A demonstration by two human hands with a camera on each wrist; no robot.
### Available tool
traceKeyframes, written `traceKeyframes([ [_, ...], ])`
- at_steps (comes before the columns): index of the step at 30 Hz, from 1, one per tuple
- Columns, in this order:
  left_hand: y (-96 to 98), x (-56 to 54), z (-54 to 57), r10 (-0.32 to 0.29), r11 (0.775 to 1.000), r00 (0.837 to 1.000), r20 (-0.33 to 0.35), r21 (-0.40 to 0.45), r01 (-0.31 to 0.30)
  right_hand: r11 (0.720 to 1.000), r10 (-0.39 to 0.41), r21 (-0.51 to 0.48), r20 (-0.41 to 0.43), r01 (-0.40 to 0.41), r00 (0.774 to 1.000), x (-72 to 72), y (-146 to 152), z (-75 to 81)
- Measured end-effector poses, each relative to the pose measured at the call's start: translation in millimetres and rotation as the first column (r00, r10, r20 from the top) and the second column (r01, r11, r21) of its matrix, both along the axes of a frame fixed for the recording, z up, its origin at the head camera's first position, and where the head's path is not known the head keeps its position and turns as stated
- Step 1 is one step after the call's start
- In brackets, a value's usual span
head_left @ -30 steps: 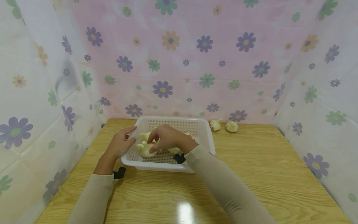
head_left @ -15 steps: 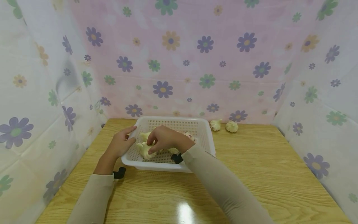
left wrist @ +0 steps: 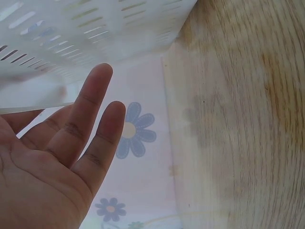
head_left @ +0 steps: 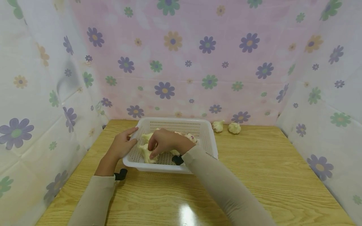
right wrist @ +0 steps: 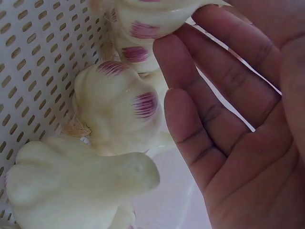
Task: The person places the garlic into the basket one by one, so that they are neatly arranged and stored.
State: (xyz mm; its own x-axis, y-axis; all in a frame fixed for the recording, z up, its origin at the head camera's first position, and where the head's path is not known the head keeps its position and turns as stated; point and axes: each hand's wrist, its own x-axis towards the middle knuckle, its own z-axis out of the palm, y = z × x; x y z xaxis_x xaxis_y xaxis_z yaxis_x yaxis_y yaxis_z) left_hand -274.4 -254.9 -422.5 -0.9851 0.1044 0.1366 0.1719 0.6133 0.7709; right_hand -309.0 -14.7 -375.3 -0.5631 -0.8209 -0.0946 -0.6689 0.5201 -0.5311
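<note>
A white plastic basket [head_left: 164, 168] with slotted walls holds several garlic bulbs. My left hand [head_left: 121, 146] grips its left rim; in the left wrist view two fingers extend free beside the outer wall. Inside the basket, at the left front, my right hand [head_left: 165, 141] pinches a pale garlic bulb [head_left: 145, 153] between thumb and fingers. The right wrist view shows a purple-streaked bulb [right wrist: 159, 19] at the fingertips, with another streaked bulb [right wrist: 114, 109] and a long-stemmed bulb [right wrist: 66, 176] below. The right hand hides part of the basket's contents.
Two garlic bulbs lie on the wooden table [head_left: 268, 163] right of the basket: one bulb [head_left: 217, 126] close to its wall, another bulb [head_left: 234, 127] further right. A flowered cloth [head_left: 186, 62] stands behind and on both sides.
The pinched bulb has tilted and shifted slightly toward the basket's front. My right hand has moved a little left, uncovering more of a streaked bulb behind the wrist. The left hand stays put.
</note>
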Motion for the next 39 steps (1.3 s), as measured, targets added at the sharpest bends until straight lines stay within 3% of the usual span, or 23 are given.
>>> traceKeyframes([
  [13,0.9,-0.1,-0.9,0.000,1.000,1.000,0.004,0.013,0.000,0.998,-0.013,0.067,-0.015,0.014,1.000,1.4,-1.5,-4.4],
  [25,2.2,0.2,-1.3,0.008,1.000,1.000,-0.015,-0.002,-0.008,0.986,-0.033,0.165,0.030,0.027,0.999,8.6,5.2,1.4],
  [34,1.8,0.3,-1.3,-0.001,1.000,1.000,-0.008,0.002,0.001,0.991,-0.026,0.131,0.045,0.020,0.999,8.2,7.3,1.0],
  [39,2.0,0.4,-0.1,-0.002,1.000,1.000,-0.015,-0.007,0.002,0.992,-0.024,0.122,0.093,0.013,0.995,8.4,6.8,1.0],
])
